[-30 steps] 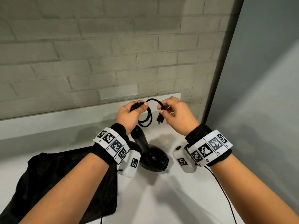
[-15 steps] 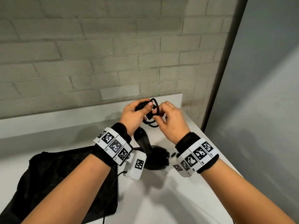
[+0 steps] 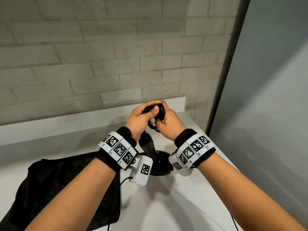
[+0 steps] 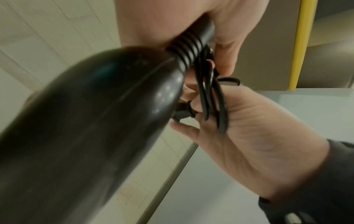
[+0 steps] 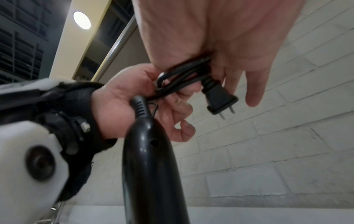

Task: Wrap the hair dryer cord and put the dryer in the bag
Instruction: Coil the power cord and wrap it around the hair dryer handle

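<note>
The black hair dryer (image 3: 160,161) stands on the white counter with its handle (image 5: 149,159) pointing up between my wrists. My left hand (image 3: 149,112) grips the ribbed cord end (image 4: 189,47) at the top of the handle, along with the cord loops. My right hand (image 3: 164,115) presses against it and pinches the coiled black cord (image 5: 184,72). The plug (image 5: 220,97) sticks out below my right palm with its prongs free. In the head view the hands hide most of the coil. The black bag (image 3: 58,180) lies flat at the left.
The white counter (image 3: 175,205) ends at a raised ledge (image 3: 66,124) under a grey brick wall. A grey panel (image 3: 266,114) closes the right side. Thin cables from the wrist cameras hang beside both forearms.
My right hand has moved left with the plug end and closed against my left hand. The open cord loop between them has been gathered into a tight bundle.
</note>
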The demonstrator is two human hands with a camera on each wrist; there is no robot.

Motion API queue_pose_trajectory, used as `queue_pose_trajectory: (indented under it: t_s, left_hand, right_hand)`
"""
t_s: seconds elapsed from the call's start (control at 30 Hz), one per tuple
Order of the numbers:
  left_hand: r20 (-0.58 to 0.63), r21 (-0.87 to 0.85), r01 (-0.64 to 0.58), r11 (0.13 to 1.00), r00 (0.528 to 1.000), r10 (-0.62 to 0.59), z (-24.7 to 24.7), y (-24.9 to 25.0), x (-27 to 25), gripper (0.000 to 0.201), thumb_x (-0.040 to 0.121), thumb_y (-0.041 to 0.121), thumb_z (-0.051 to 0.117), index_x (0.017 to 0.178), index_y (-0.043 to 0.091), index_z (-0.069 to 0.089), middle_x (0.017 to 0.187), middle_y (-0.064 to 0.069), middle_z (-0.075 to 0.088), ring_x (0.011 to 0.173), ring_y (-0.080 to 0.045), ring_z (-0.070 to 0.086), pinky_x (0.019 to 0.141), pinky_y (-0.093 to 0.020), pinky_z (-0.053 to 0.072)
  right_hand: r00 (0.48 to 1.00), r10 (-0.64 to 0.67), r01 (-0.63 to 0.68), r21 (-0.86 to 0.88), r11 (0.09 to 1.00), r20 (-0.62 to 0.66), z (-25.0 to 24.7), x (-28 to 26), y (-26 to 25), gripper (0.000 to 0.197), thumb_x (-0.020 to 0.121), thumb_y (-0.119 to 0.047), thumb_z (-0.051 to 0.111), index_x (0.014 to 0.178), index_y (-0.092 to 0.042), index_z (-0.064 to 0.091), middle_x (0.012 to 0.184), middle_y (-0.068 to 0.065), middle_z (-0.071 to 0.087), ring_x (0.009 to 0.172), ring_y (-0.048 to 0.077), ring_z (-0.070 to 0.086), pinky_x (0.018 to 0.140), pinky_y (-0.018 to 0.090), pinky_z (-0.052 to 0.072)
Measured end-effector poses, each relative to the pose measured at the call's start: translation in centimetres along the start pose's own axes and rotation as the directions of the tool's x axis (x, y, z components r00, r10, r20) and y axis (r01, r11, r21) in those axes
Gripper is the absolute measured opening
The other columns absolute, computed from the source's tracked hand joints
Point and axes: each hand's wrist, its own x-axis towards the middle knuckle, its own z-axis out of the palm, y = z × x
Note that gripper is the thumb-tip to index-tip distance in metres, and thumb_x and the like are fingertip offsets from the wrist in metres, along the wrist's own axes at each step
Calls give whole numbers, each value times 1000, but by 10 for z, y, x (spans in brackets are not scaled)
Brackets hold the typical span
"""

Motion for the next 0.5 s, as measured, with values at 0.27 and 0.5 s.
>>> queue_pose_trajectory:
  t_s: [0.27, 0.5]
  left_hand:
    - [-48, -21, -22, 1000, 999, 21, 2, 0, -2, 19, 74, -3, 67, 75, 16, 63, 54, 19, 66, 52, 8, 59, 47, -4, 40]
    - [-43, 50, -28, 998, 999, 30, -8, -6, 3, 33, 71, -10, 67, 78, 22, 64, 72, 4, 61, 61, -1, 58, 62, -10, 48]
  right_hand:
    - [995, 31, -24, -75, 997, 93, 10, -1, 4, 50, 84, 2, 43, 131, -8, 28, 105, 20, 63, 95, 30, 63, 84, 39, 54]
    - [955, 127, -86, -160, 983, 268, -16, -2, 11, 13, 84, -16, 57, 97, -15, 56, 89, 1, 60, 83, 18, 56, 74, 28, 46]
